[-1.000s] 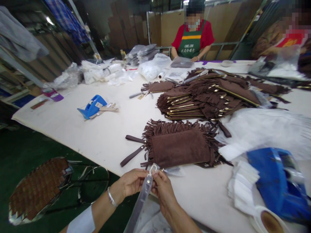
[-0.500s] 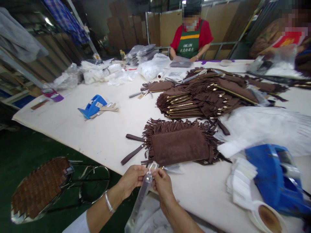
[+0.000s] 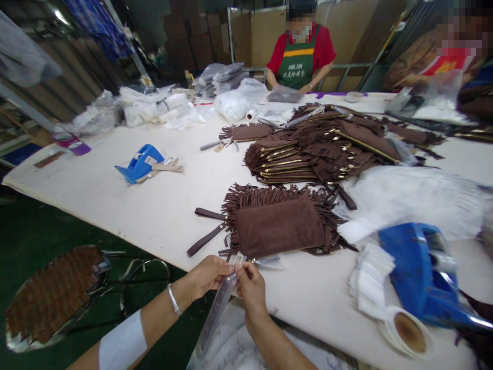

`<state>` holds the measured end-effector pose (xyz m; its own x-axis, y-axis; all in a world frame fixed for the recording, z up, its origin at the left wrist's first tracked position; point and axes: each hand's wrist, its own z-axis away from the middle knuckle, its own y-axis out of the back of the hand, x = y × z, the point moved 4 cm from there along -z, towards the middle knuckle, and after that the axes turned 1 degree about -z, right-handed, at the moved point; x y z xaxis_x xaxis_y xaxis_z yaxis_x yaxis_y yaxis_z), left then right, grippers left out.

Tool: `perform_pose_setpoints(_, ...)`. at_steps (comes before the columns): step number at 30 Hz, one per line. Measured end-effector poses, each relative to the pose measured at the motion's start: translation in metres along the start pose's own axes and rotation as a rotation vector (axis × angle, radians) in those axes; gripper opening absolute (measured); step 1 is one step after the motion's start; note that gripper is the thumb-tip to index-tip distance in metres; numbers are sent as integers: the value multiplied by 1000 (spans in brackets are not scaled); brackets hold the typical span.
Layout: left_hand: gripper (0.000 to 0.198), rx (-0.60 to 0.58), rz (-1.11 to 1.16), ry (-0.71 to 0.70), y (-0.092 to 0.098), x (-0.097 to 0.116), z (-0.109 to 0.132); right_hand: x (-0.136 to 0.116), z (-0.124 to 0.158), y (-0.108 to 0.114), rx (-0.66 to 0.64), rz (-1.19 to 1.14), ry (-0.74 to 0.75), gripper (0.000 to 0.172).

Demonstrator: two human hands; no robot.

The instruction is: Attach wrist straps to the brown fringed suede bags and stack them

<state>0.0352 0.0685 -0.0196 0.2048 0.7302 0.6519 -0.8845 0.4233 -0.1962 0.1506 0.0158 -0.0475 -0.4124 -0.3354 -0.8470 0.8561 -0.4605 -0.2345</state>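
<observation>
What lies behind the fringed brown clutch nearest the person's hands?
Beyond that clutch is a pile of similar gold-zipped clutches. The pile's lower layers are mostly covered, and whatever lies beneath it is hidden.

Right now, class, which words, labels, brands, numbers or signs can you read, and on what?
"OMLUN": green apron.
Characters beneath it: too blurred.
Yellow marks on red cloth: too blurred.
Pale label on left blue dispenser: too small.
No numbers readable.

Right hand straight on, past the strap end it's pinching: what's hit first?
Probably the brown fringed pouch, around its near left corner, just beyond the right hand and plastic-sleeved strap. Height is unclear, so it might pass over.
</observation>
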Motion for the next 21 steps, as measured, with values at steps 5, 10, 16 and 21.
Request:
perform_pose_setpoints(5,19,-16,47,-92,-6,-4,-6,3,-2,-4,-57,-153,-152,44)
perform_pose_setpoints(10,21,-34,84,-150,-15,-4,-7,0,-3,-6,-66,-177,-154,45)
perform_pose_setpoints(16,36,-28,116,-172,-4,-12,1,-5,-2,1,-134,0,-78,43)
perform_pose_setpoints(21,43,27,227,-168,3,-20,7,-33,4,44,-162,472,185,38)
